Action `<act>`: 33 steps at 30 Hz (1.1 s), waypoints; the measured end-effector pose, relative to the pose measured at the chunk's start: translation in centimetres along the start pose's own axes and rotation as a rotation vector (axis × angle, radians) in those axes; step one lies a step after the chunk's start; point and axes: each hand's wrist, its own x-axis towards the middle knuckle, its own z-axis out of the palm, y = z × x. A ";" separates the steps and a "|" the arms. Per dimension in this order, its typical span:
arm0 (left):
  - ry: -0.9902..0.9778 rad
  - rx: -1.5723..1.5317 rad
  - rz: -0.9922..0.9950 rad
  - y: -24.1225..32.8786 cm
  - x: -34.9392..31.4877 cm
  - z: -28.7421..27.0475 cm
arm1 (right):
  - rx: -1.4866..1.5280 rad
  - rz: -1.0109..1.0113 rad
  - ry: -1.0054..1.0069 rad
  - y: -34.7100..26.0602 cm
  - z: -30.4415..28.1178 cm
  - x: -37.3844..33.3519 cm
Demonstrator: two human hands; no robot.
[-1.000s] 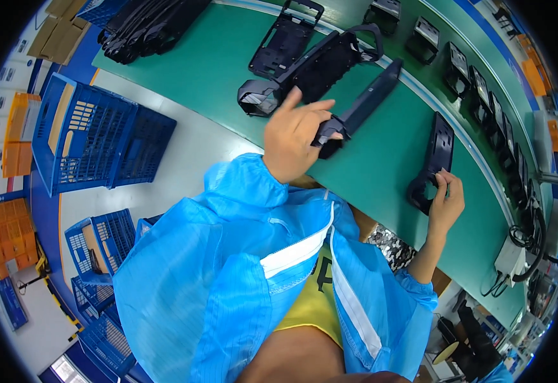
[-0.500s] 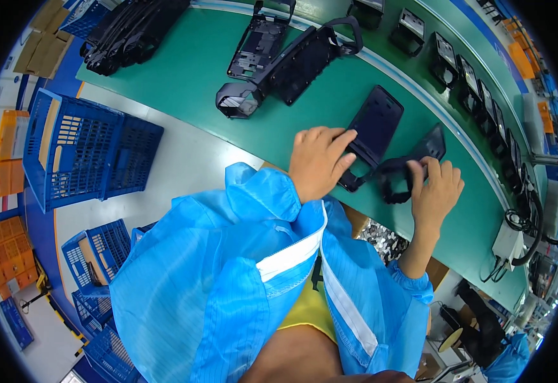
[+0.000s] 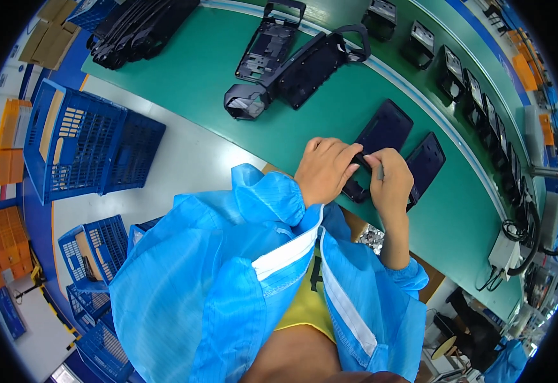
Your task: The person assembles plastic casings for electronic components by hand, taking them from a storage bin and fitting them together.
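A black device housing with a dark glossy panel [image 3: 386, 127] lies on the green table near its front edge. My left hand [image 3: 322, 169] is closed around the left side of its near end, fingertips on the edge. My right hand [image 3: 391, 182] pinches at the same near end, its thumb and finger close to the left fingertips; anything between them is too small to make out. Just right of my right hand lies a second black housing [image 3: 427, 161], partly covered by that hand. The near end of the first housing is partly hidden by both hands.
Further back lie black frames [image 3: 267, 48] and a housing with a loop handle [image 3: 311, 70]. A stack of black parts [image 3: 138, 32] sits far left. Several black units [image 3: 452, 71] line the rear rail. Blue crates [image 3: 78, 143] stand left; a white box [image 3: 507, 246] with cables is right.
My right hand has let go of the second housing, which now lies flatter with its panel showing. It has moved left to the first housing's near end. My left hand stays on that housing.
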 end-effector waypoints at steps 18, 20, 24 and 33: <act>-0.254 0.712 -0.302 -14.6 22.1 -1.3 | 1.463 0.527 -0.174 -2.9 0.2 -5.7; -0.188 0.690 -0.232 -16.1 21.7 -1.2 | 1.440 0.419 -0.180 -2.5 1.2 -7.2; 0.089 0.189 -0.249 -13.3 21.6 -2.0 | 0.935 0.365 -0.153 -2.4 1.7 -7.9; 0.312 -0.286 0.588 -5.1 12.6 -7.9 | 1.135 0.502 -0.168 -2.6 0.7 -3.9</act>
